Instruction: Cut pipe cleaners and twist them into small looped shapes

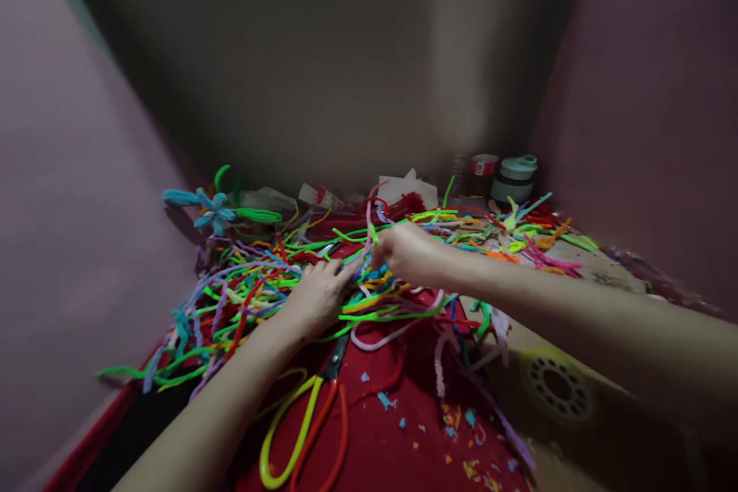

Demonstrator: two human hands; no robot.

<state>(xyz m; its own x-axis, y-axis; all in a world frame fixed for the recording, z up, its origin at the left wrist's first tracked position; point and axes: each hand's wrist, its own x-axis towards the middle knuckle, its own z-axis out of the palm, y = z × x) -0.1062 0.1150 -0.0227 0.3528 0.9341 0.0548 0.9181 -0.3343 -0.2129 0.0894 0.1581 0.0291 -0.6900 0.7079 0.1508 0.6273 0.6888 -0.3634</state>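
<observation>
A tangled heap of coloured pipe cleaners (254, 284) covers a red cloth (397, 438). My left hand (317, 296) lies on the heap with its fingers curled into the strands. My right hand (407, 252) reaches in from the right and pinches a purple pipe cleaner (369, 234) that rises up from the pile. The two hands almost meet at the middle of the heap. Scissors with yellow and red handles (308, 419) lie on the cloth just below my left wrist, blades pointing toward the pile.
A blue pipe-cleaner flower (211, 207) stands at the back left. Jars and a pale green lidded tub (513, 178) stand at the back right near white paper (407, 188). A round floor drain (558, 387) lies at right. Walls close in on three sides.
</observation>
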